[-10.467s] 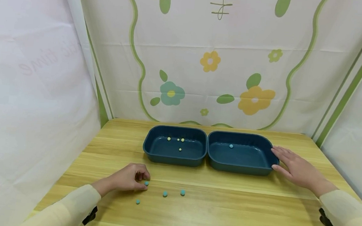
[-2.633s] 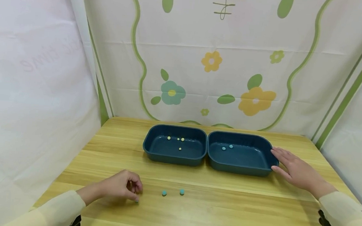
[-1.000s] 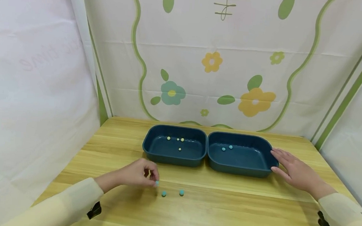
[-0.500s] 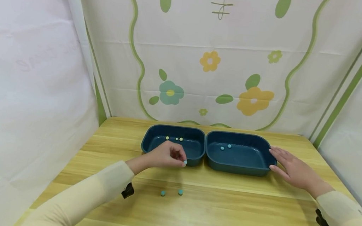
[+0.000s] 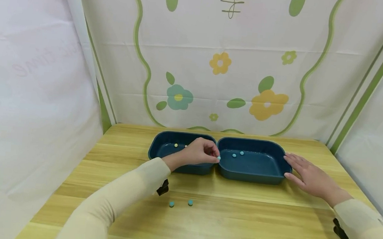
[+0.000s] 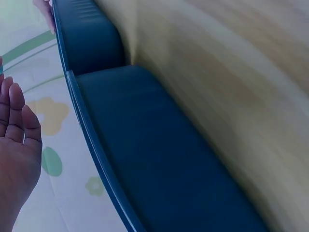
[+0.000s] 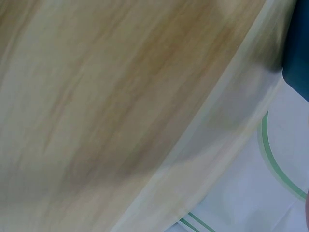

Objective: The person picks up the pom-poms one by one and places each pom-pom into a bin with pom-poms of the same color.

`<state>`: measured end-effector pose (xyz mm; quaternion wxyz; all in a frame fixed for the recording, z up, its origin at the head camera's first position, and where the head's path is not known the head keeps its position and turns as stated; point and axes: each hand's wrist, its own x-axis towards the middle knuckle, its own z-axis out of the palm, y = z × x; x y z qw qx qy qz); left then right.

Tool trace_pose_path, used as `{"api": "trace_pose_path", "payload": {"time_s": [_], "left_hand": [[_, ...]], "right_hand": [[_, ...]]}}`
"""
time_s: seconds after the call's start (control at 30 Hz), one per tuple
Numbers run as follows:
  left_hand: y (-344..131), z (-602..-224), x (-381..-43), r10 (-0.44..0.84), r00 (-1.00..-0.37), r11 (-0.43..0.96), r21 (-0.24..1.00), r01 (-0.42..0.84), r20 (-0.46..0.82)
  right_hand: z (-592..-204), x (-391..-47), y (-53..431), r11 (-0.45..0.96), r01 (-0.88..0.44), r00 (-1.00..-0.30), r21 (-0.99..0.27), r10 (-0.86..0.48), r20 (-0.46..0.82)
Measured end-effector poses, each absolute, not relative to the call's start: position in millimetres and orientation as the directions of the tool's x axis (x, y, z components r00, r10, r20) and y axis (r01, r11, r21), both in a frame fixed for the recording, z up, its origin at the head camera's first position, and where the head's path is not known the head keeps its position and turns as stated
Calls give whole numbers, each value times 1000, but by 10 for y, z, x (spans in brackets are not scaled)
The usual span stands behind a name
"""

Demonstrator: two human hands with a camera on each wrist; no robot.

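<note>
My left hand (image 5: 198, 151) pinches a small light-blue ball (image 5: 219, 158) between thumb and fingertips, just above where the two trays meet. In the left wrist view the hand is at the left edge, with the ball (image 6: 1, 69) partly cut off. Under that hand is the left dark blue tray (image 5: 204, 170), holding small yellow balls (image 5: 176, 145); some are hidden by the hand. Two blue balls (image 5: 234, 155) lie inside the right dark blue tray (image 5: 251, 177). With fingers extended, my right hand (image 5: 312, 176) touches that tray's right end.
Two more blue balls (image 5: 171, 204) lie on the wooden table (image 5: 254, 222) in front of the trays. A white cloth with printed flowers (image 5: 220, 63) hangs behind the table, and plain white cloth (image 5: 38, 96) stands at the sides.
A second blue ball has come into the right tray. My left hand has picked another from the table and carried it right and up to the trays. The right hand has stayed put.
</note>
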<state>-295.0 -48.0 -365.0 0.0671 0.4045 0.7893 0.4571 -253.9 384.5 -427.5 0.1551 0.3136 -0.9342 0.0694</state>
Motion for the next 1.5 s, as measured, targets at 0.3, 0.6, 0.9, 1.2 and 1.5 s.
{"api": "trace_pose_path", "payload": {"time_s": [0.3, 0.6, 0.9, 1.2, 1.5], "left_hand": [[-130, -3524, -3146, 697, -677, 326, 736, 594, 237], [139, -3534, -3342, 697, -682, 386, 684, 618, 222], [288, -3700, -3464, 677, -704, 404, 692, 598, 213], [308, -3802, -3510, 666, -727, 461, 673, 578, 169], [320, -3813, -3521, 654, -741, 501, 648, 574, 151]], "right_hand": [[-4274, -2516, 3848, 798, -602, -759, -33, -558, 335], [-4259, -2517, 3835, 798, -601, -760, -35, -557, 335], [-4268, -2523, 3850, 799, -599, -766, -48, -555, 323], [-4278, -2527, 3840, 799, -600, -761, -32, -557, 333], [-4259, -2522, 3831, 796, -604, -757, -31, -561, 334]]}}
